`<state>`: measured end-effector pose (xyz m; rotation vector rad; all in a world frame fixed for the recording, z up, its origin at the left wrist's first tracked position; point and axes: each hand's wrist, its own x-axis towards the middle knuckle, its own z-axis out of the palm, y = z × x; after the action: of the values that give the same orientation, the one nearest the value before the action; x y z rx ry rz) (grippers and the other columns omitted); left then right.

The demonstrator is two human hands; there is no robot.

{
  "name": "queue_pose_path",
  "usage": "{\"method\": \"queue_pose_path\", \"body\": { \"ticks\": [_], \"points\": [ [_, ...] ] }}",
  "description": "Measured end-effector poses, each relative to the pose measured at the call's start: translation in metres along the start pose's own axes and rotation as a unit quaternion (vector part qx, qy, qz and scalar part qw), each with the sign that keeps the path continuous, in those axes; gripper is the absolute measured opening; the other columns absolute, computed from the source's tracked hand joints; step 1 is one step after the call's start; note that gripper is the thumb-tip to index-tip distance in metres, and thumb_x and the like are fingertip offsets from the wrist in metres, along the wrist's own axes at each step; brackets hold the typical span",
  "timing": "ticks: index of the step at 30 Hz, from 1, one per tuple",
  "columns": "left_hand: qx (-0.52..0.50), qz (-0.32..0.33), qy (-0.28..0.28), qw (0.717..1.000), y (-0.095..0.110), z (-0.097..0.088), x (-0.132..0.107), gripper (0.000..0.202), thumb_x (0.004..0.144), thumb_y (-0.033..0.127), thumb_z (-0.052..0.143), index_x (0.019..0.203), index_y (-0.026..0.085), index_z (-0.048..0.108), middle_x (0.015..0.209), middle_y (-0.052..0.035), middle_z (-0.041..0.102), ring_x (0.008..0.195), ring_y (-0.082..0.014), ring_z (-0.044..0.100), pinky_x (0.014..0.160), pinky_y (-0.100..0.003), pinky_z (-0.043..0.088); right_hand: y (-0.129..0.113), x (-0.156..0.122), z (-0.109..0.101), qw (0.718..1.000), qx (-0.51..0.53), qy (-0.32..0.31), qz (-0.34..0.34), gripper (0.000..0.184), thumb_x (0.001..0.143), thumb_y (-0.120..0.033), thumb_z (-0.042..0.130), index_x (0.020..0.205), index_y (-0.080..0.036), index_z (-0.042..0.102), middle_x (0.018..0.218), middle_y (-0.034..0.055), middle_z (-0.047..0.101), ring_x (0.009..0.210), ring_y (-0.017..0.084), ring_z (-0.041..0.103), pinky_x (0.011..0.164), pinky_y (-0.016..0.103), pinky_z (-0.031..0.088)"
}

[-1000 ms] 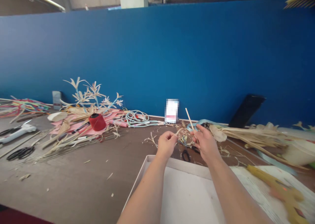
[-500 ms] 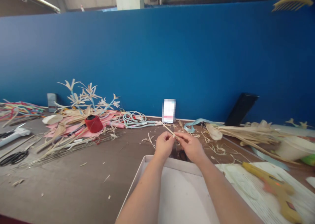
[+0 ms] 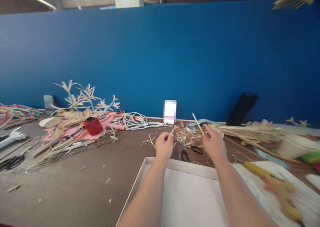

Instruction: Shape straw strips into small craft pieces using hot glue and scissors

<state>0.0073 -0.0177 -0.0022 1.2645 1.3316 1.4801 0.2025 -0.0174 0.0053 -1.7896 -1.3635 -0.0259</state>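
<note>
My left hand (image 3: 163,144) is closed in a pinch above the brown table (image 3: 75,173), holding a small pale straw piece (image 3: 173,130). My right hand (image 3: 212,142) is closed around a thin pale straw stick (image 3: 197,122) that points up and to the left. The two hands are apart, with small black-handled scissors (image 3: 188,149) lying on the table between them among straw scraps. Both forearms reach over a white shallow box lid (image 3: 150,163) in front of me.
A red thread spool (image 3: 92,126), dried straw flowers (image 3: 82,100), pink sheets and coiled cords (image 3: 135,120) lie left. Straw bundles (image 3: 252,133), a light blue ribbon (image 3: 193,126), a yellow glue gun (image 3: 277,187) and a dark phone (image 3: 241,109) are right. A blue partition (image 3: 160,60) backs the table.
My hands came together at the middle half a second ago and have now parted. The right hand moved right with the stick tilted upward again. The view drifted slightly.
</note>
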Motion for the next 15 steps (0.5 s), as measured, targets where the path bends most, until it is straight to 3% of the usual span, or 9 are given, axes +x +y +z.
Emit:
{"method": "queue_pose_path", "body": {
  "ticks": [4,8,11,15],
  "points": [
    [-0.005,0.009,0.094,0.996,0.000,-0.006,0.003,0.019,0.075,0.032,0.052,0.070,0.017,0.062,0.057,0.0024,0.054,0.055,-0.0107,0.047,0.055,-0.021,0.036,-0.001,-0.005,0.003,0.999,-0.013,-0.003,-0.043,0.040,0.075,-0.023,0.049,0.112,-0.025,0.065,0.126,0.0056,0.056,0.112,0.028,0.051,0.090,0.041,0.041],
    [-0.015,0.011,0.145,0.989,0.000,-0.011,0.006,0.019,0.076,0.033,0.052,0.072,0.016,0.062,0.059,0.0021,0.056,0.055,-0.0108,0.048,0.056,-0.022,0.036,-0.012,-0.011,0.005,0.996,0.069,0.005,-0.057,0.029,0.077,-0.025,0.047,0.094,-0.023,0.071,0.097,0.0053,0.068,0.078,0.020,0.063,0.079,0.035,0.047],
    [-0.015,0.011,0.146,0.989,-0.001,-0.012,0.006,0.019,0.076,0.033,0.053,0.072,0.016,0.062,0.058,0.0023,0.056,0.053,-0.0106,0.047,0.055,-0.022,0.036,-0.020,-0.015,0.008,0.989,0.142,-0.023,-0.031,0.027,0.077,-0.031,0.050,0.091,-0.021,0.070,0.092,0.0057,0.068,0.059,0.016,0.061,0.066,0.032,0.048],
    [0.008,0.039,0.131,0.991,-0.002,-0.011,0.004,0.020,0.077,0.034,0.052,0.071,0.017,0.061,0.060,0.0019,0.057,0.057,-0.0115,0.049,0.058,-0.022,0.037,-0.027,-0.019,0.015,0.983,0.164,-0.028,-0.082,0.024,0.076,-0.031,0.053,0.090,-0.022,0.071,0.098,0.0059,0.068,0.081,0.020,0.063,0.079,0.033,0.046]
  ]
}}
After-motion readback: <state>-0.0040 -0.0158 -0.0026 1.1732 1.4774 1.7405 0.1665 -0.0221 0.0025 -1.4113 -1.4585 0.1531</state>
